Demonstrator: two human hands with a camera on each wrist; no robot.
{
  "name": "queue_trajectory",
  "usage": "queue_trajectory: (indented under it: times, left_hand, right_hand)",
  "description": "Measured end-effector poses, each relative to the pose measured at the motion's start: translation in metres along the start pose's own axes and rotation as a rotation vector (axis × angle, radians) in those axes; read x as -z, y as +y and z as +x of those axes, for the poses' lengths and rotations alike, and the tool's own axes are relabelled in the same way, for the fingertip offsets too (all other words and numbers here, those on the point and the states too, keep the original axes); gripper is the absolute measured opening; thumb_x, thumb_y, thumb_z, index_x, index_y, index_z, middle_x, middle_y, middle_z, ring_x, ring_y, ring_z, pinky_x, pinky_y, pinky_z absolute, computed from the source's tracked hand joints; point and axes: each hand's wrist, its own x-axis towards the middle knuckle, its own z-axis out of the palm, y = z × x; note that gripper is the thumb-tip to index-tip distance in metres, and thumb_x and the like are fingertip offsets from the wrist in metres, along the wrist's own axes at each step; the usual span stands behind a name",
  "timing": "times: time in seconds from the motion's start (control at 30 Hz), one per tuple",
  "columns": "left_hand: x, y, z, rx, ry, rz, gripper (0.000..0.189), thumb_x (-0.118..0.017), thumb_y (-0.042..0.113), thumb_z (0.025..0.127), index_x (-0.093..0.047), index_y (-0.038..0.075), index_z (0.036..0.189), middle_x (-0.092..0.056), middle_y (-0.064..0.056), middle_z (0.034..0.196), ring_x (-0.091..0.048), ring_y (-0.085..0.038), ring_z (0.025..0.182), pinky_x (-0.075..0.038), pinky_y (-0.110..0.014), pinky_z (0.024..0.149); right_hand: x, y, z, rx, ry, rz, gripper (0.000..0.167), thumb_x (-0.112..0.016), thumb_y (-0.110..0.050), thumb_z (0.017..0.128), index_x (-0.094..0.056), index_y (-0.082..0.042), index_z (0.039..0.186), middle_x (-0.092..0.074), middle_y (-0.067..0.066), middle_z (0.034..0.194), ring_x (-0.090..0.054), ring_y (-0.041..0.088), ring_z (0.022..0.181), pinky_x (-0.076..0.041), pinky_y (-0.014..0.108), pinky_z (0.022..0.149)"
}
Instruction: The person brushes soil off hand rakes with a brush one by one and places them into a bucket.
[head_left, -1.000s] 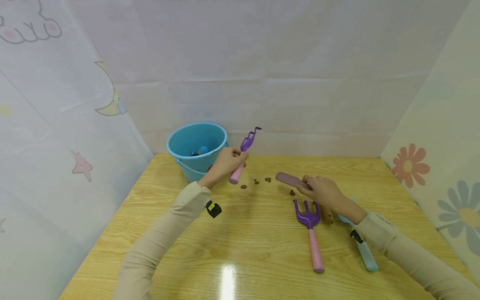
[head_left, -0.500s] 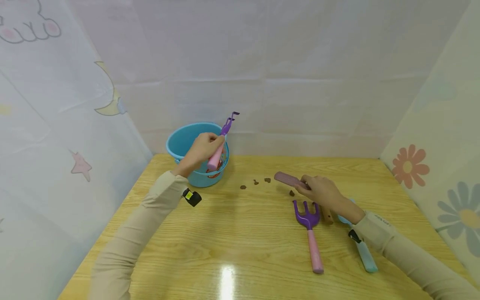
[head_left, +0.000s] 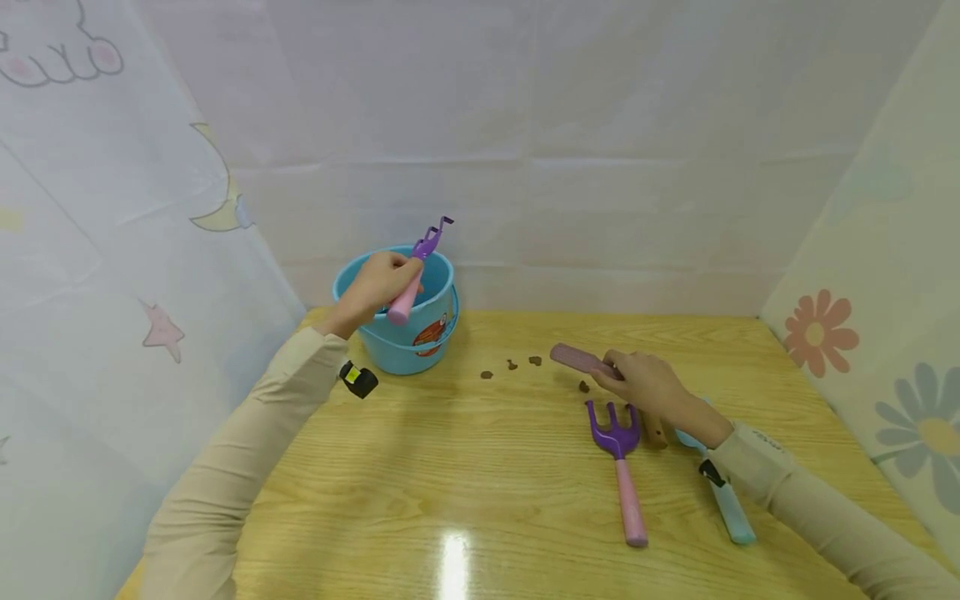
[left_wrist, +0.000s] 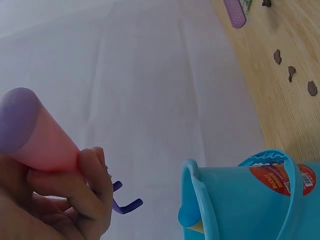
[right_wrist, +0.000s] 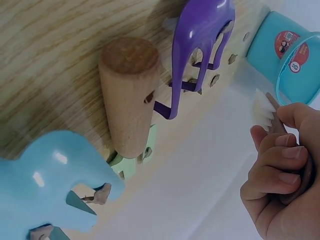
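My left hand [head_left: 375,285] grips the pink handle of a small purple hand rake [head_left: 406,298], its tines pointing up and away. Hand and rake are over the near rim of the light blue bucket [head_left: 397,358]. In the left wrist view, a blue-ended object [left_wrist: 189,215] shows inside the bucket's mouth. On the other side, my right hand [head_left: 641,382] holds a mauve brush [head_left: 576,358] just above the table. White bristles [right_wrist: 262,109] show beneath it in the right wrist view, with the fingers curled round its handle.
Below the right hand lie a larger purple rake [head_left: 630,500], a wooden handle [head_left: 654,431] and a light blue tool [head_left: 731,510]. A green piece [right_wrist: 127,167] is partly hidden by the wooden handle. Several brown clumps [head_left: 535,361] dot the table. A cloth wall stands behind.
My left hand has carried the small rake leftward, from beside the bucket to over its rim. The right hand with the brush has stayed nearly in place.
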Motion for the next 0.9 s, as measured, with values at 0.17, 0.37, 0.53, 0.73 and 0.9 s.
queue_trajectory:
  times: [0.17,0.37,0.53,0.73,0.9]
  left_hand:
    - [0.01,-0.004,0.003,0.029,0.005,0.01,0.045,-0.044,0.03,0.104,-0.057,-0.008,0.123,-0.065,-0.027,0.11,-0.058,-0.009,0.054,-0.048,-0.023,0.051]
    - [0.019,-0.012,0.006,0.102,0.015,0.027,0.046,-0.045,0.03,0.103,-0.057,-0.01,0.122,-0.066,-0.029,0.11,-0.055,-0.008,0.047,-0.045,-0.021,0.046]
    - [0.025,-0.023,0.008,0.146,0.018,0.033,0.041,-0.048,0.035,0.101,-0.058,-0.001,0.085,-0.071,-0.02,0.094,-0.053,-0.009,0.044,-0.043,-0.025,0.046]
    - [0.028,-0.032,0.012,0.178,0.001,-0.05,0.034,-0.05,0.03,0.1,-0.053,0.002,0.08,-0.067,-0.011,0.076,-0.055,-0.008,0.046,-0.044,-0.024,0.047]
    - [0.03,-0.04,0.017,0.221,-0.02,-0.085,0.027,-0.051,0.024,0.099,-0.053,-0.001,0.087,-0.063,-0.006,0.072,-0.055,-0.007,0.05,-0.045,-0.021,0.049]
  right_hand:
    - [-0.001,0.002,-0.002,0.008,0.001,0.013,0.021,-0.063,-0.023,0.098,-0.063,-0.004,0.089,-0.036,-0.007,0.054,-0.028,0.004,0.044,-0.023,0.02,0.042]
    - [-0.002,0.003,-0.003,0.016,0.003,0.019,0.021,-0.063,-0.022,0.098,-0.064,-0.003,0.091,-0.036,-0.007,0.054,-0.029,0.004,0.044,-0.023,0.02,0.043]
    - [-0.001,0.002,-0.003,0.009,-0.005,0.017,0.021,-0.063,-0.023,0.099,-0.062,-0.005,0.088,-0.036,-0.006,0.054,-0.028,0.004,0.045,-0.023,0.02,0.043]
    - [-0.001,0.0,-0.002,0.012,-0.001,0.009,0.021,-0.063,-0.023,0.098,-0.063,-0.003,0.09,-0.037,-0.006,0.054,-0.029,0.005,0.045,-0.023,0.021,0.043]
    - [-0.001,-0.001,-0.002,0.018,-0.002,0.018,0.023,-0.063,-0.023,0.098,-0.065,0.0,0.094,-0.038,-0.007,0.054,-0.029,0.005,0.045,-0.024,0.021,0.043]
